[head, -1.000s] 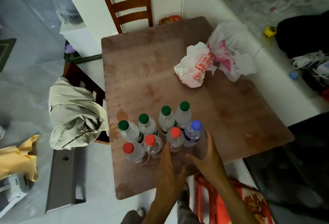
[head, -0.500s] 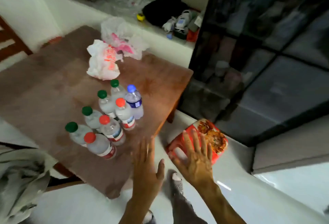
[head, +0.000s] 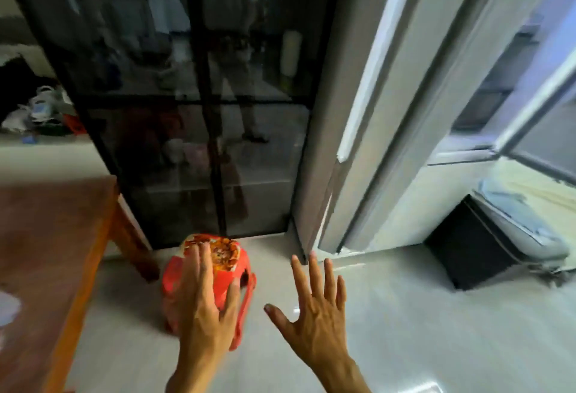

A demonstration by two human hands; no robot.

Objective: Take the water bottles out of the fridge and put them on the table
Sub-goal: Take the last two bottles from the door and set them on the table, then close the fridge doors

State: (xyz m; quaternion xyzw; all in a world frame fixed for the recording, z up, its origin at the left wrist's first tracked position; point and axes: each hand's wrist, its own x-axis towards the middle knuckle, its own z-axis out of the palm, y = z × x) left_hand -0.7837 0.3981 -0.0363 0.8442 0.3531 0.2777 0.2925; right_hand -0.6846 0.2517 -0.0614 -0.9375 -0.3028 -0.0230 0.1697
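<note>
Both hands are empty, fingers spread: the left hand (head: 205,308) is seen over a red stool (head: 218,264), the right hand (head: 314,314) over the floor (head: 405,330). The table (head: 46,236) corner shows at left; a blurred pale shape (head: 9,308) at its left edge is perhaps a bottle. The fridge (head: 374,112) stands ahead.

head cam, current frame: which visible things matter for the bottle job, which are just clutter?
Job:
table
left hand, open, empty
right hand, open, empty

Clutter:
red stool
glass cabinet
black box
No bottles in view.
</note>
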